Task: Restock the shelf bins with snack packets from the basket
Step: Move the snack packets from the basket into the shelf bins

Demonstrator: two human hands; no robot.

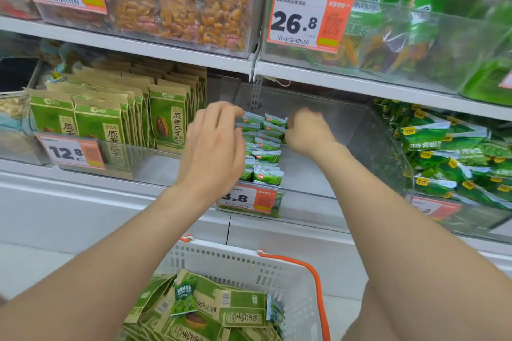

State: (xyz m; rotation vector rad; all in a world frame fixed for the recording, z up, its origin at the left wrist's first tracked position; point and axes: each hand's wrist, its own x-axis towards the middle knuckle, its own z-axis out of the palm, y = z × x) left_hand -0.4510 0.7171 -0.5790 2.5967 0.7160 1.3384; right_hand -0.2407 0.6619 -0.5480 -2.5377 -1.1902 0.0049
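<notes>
Packets (266,156), light and slippery, stand rowed in the middle bin (310,174), best pinched at sealed edges; the left hand (213,144) curls round them, whether the right hand (307,133) grips is hidden.

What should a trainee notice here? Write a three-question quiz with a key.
1. True or false: the left hand and right hand are inside the white slotted plastic basket.
2. The row of small green-and-white snack packets stands in: A) the basket, B) the clear plastic shelf bin, C) a cardboard box.
3. What colour is the basket's handle?
Key: 1 false, both reach into the bin; 2 B; 3 orange.
</notes>
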